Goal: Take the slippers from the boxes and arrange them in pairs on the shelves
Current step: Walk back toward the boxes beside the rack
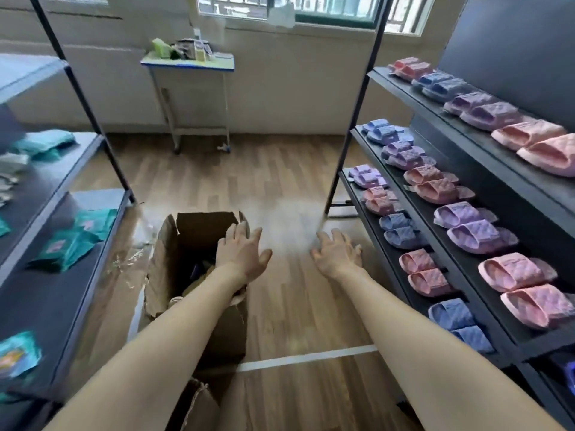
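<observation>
Well, the open cardboard box [174, 259] stands on the floor [289, 293], its inside dark and half covered by the left forearm [186, 306] (a bluish scrap [199, 269] may be a slipper, I cannot tell), with the left hand [241, 253] spread flat and empty over its right edge. The right hand [337, 255], likewise open and holding nothing, hangs above the floor just beside the shelves [441, 129], where slippers [435, 188] sit in pairs. They look like light, soft, springy foam, best taken by the band across the top, though the shelves' near end is cut off.
</observation>
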